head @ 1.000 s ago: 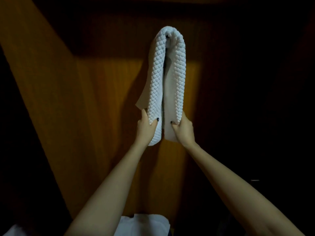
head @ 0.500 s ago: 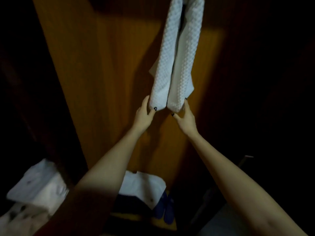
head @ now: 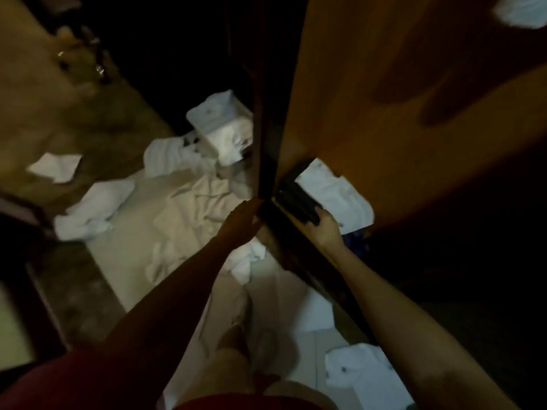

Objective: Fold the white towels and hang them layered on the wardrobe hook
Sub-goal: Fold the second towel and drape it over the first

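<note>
- Your left hand is just left of the wardrobe post, at its lower end. The fingers are straight and loose and hold nothing.
- Your right hand is just right of the post, with its fingertips against a dark thing. The blur hides whether they grip it, so I cannot tell.
- The white towels lie loose on the floor left of the post: a crumpled towel well to the left, a second towel nearer, and a small heap just below your left hand. A folded pile sits close against the post's left side.
- Right of the post, a white cloth lies just past your right hand. Far up and right of the post, a white patch shows against the wooden panel. It may be a hung towel, but the hook itself is not visible.
- Expect the towels to be light, soft and limp, not slippery and not fragile. A towel lifted from the middle will likely sag into a bundle.
- You would do best to pinch two corners of one short edge, one in each hand, so it drops flat for folding.
- The small heap rests on a pale sheet, so take care not to gather the sheet with it.
</note>
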Demonstrator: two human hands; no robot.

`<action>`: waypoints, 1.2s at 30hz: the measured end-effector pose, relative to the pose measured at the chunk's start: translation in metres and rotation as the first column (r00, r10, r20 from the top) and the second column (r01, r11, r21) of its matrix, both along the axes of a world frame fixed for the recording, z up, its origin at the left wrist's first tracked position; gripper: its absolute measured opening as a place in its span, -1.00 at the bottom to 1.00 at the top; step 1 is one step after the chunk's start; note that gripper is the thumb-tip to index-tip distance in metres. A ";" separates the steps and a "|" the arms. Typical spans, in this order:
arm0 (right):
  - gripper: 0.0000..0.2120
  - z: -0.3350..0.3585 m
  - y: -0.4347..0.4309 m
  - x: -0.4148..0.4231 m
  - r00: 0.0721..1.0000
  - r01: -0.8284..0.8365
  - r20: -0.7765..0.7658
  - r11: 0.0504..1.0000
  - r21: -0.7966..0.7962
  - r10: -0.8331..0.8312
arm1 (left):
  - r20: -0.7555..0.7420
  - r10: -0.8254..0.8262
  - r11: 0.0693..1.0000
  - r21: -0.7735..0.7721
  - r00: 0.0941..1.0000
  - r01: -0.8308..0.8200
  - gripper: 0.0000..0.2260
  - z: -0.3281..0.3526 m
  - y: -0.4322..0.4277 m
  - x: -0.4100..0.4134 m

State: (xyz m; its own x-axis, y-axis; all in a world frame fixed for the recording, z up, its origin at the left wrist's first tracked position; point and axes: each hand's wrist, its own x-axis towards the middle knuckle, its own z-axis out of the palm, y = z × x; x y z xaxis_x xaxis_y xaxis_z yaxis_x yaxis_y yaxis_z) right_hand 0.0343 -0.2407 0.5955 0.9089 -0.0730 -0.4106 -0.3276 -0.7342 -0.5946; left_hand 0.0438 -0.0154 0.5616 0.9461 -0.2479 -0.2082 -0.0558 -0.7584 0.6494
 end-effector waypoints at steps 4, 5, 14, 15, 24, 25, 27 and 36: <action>-0.67 -0.060 0.059 -0.016 0.977 -0.189 -0.112 0.981 -0.032 0.184 | -0.150 0.165 0.979 0.145 0.975 -0.144 -0.45 -0.060 0.075 -0.063; -0.68 -0.073 0.073 -0.018 0.964 -0.225 -0.149 0.974 -0.032 0.218 | -0.168 0.186 0.974 0.165 0.968 -0.158 -0.45 -0.073 0.090 -0.075; -0.62 -0.174 0.174 -0.006 0.883 -0.343 -0.331 0.939 0.035 0.334 | -0.312 0.464 0.886 0.170 0.829 -0.432 -0.52 -0.162 0.201 -0.124; -0.64 -0.187 0.185 -0.001 0.870 -0.354 -0.348 0.934 0.049 0.348 | -0.323 0.474 0.881 0.163 0.819 -0.445 -0.52 -0.173 0.209 -0.121; -0.46 -0.325 0.275 0.043 0.828 -0.355 -0.433 0.931 0.089 0.357 | -0.435 0.530 0.830 0.089 0.728 -0.551 -0.54 -0.310 0.247 -0.082; -0.46 -0.344 0.280 0.048 0.820 -0.370 -0.439 0.925 0.083 0.367 | -0.453 0.536 0.822 0.088 0.713 -0.562 -0.54 -0.329 0.248 -0.076; -0.47 -0.386 0.288 0.060 0.799 -0.410 -0.452 0.909 0.071 0.396 | -0.483 0.531 0.820 0.087 0.696 -0.566 -0.53 -0.370 0.248 -0.065; -0.42 -0.605 0.301 0.108 0.772 -0.434 -0.514 0.901 0.005 0.374 | -0.557 0.630 0.675 0.049 0.541 -0.736 -0.56 -0.583 0.244 -0.018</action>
